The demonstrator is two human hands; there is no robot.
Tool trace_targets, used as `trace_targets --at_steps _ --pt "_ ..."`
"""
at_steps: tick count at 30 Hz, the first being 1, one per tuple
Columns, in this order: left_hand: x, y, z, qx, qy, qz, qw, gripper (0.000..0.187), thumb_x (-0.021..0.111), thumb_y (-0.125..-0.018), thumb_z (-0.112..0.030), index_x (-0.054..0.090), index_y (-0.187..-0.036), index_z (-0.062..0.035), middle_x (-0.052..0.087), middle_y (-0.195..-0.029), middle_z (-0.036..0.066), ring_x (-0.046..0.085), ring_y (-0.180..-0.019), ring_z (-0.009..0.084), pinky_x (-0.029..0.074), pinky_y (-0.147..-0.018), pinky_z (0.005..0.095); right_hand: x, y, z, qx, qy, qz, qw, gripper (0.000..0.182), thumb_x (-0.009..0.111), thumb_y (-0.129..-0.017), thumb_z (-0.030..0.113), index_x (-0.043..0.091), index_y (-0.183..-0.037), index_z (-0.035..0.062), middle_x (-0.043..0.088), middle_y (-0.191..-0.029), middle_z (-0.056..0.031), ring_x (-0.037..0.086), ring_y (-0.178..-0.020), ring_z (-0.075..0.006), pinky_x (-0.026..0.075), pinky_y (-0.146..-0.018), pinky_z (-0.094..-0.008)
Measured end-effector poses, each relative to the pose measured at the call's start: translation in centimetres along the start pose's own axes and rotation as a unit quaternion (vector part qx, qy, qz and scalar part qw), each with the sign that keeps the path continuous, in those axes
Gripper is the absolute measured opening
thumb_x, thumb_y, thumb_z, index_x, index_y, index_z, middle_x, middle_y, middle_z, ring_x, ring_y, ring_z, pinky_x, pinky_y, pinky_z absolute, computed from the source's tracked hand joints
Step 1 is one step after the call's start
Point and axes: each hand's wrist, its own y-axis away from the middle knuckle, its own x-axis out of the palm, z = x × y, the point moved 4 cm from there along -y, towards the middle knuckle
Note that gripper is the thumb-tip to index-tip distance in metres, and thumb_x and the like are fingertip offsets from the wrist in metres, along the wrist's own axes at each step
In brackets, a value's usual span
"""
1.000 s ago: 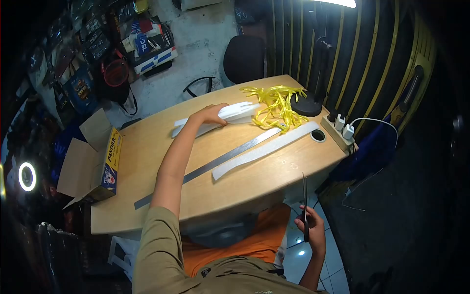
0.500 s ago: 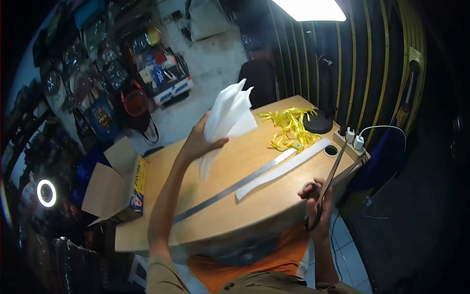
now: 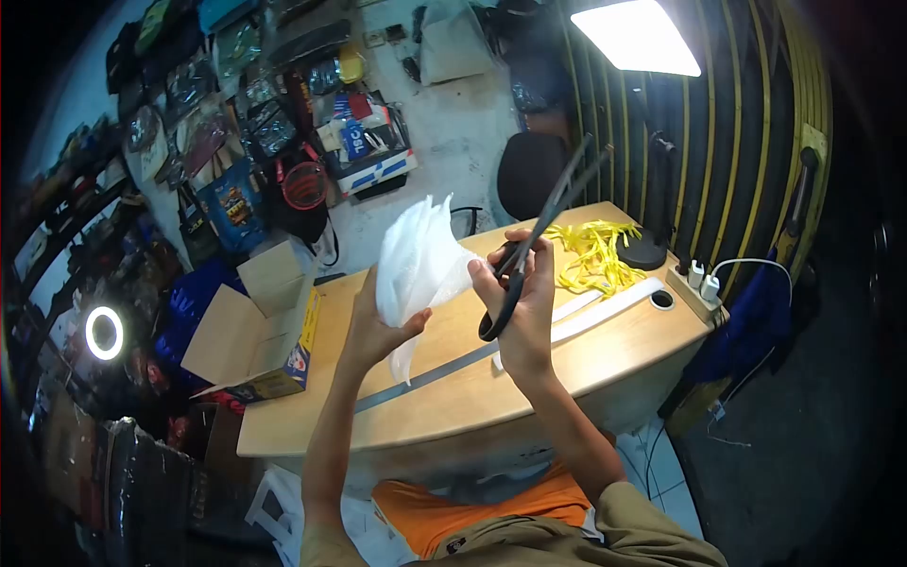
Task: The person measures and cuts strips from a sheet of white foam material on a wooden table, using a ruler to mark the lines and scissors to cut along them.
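Note:
A bunched white sheet [image 3: 416, 260] is held up over the table by my left hand [image 3: 373, 326], its thumb across the lower part. My right hand [image 3: 529, 317] has its fingers in the handles of black scissors [image 3: 557, 203]. The blades point up and to the right, slightly apart. Thumb and fingers of my right hand are at the right edge of the white sheet; whether they pinch it is hard to tell. Below the hands, a metal ruler [image 3: 416, 383] and a white strip [image 3: 605, 312] lie on the wooden table [image 3: 453, 416].
Yellow shredded strands [image 3: 600, 260] lie near the black lamp base [image 3: 642, 250]. A power strip [image 3: 699, 288] with plugs sits at the table's right edge, by a round cable hole. An open cardboard box [image 3: 274, 331] stands at the left. A black chair [image 3: 531, 175] is behind the table.
My right hand has risen with the scissors from the table's front right to beside the white sheet. The view has shifted, and the sheet appears a little lower and more spread.

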Motion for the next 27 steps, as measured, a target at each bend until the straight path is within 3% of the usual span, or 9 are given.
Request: trace_targets --at_steps 5,6,13,15,19,21,27 --pt "-1.2 1.2 1.4 0.084 -0.025 -0.046 0.995 0.089 0.088 -0.071 -0.019 0.043 -0.146 -0.0042 0.065 -0.128 0.018 0.067 -0.114 0.0285 0.053 -0.098 0.041 2.3 0.8 1.3 0.002 -0.039 0.018 0.999 0.048 0.078 -0.091 0.009 0.045 -0.127 0.0064 0.047 -0.099 -0.0015 0.052 -0.089 -0.0076 0.048 -0.077 -0.0227" --pt "-1.5 1.4 1.5 0.083 -0.032 -0.038 0.995 0.089 0.088 -0.07 -0.019 0.043 -0.146 -0.0047 0.065 -0.129 0.018 0.067 -0.115 0.029 0.053 -0.099 0.0413 2.5 1.0 1.1 -0.011 -0.043 0.02 0.999 0.045 0.077 -0.092 0.008 0.049 -0.127 0.0104 0.051 -0.098 0.0013 0.049 -0.083 -0.0029 0.043 -0.072 -0.018" --pt "-2.5 2.5 1.2 0.152 -0.081 -0.068 0.983 0.097 0.095 -0.066 -0.022 0.044 -0.147 -0.0054 0.065 -0.131 0.018 0.068 -0.117 0.0309 0.055 -0.097 0.041 2.5 1.3 0.2 -0.012 0.0 0.031 0.999 0.046 0.076 -0.091 0.004 0.048 -0.127 0.0091 0.051 -0.099 0.0005 0.051 -0.087 -0.0051 0.044 -0.075 -0.0195" --pt "-2.5 2.5 0.8 0.161 -0.088 -0.078 0.98 0.097 0.095 -0.066 -0.022 0.044 -0.146 -0.0056 0.066 -0.131 0.018 0.068 -0.115 0.0307 0.056 -0.096 0.0408 2.2 1.4 0.0 0.005 0.003 0.033 0.999 0.052 0.079 -0.089 0.011 0.047 -0.129 0.0074 0.048 -0.102 -0.0034 0.052 -0.096 -0.0118 0.047 -0.084 -0.0279" --pt "-2.4 2.8 1.0 0.162 -0.109 -0.099 0.976 0.093 0.095 -0.066 -0.018 0.047 -0.145 -0.007 0.066 -0.131 0.017 0.068 -0.115 0.0314 0.057 -0.095 0.0411 2.1 2.4 1.3 0.025 -0.014 0.025 0.999 0.053 0.08 -0.088 0.012 0.047 -0.129 0.0077 0.048 -0.103 -0.0038 0.051 -0.096 -0.0119 0.046 -0.085 -0.0282" --pt "-2.5 2.9 1.0 0.163 -0.131 -0.101 0.973 0.092 0.095 -0.066 -0.017 0.048 -0.144 -0.0077 0.066 -0.131 0.016 0.068 -0.115 0.0325 0.056 -0.095 0.0415 2.2 3.0 2.4 -0.018 0.011 0.037 0.999 0.046 0.074 -0.093 0.004 0.047 -0.13 0.0063 0.052 -0.105 -0.0029 0.052 -0.096 -0.0083 0.046 -0.085 -0.024" --pt "-2.7 3.2 0.8 0.18 -0.166 -0.112 0.963 0.09 0.094 -0.065 -0.014 0.049 -0.143 -0.0098 0.066 -0.13 0.016 0.066 -0.115 0.0357 0.055 -0.096 0.0437 2.1 3.3 2.6 -0.037 0.084 0.073 0.993 0.054 0.078 -0.09 0.011 0.044 -0.131 0.0059 0.051 -0.107 -0.0052 0.052 -0.101 -0.0143 0.044 -0.095 -0.0334"
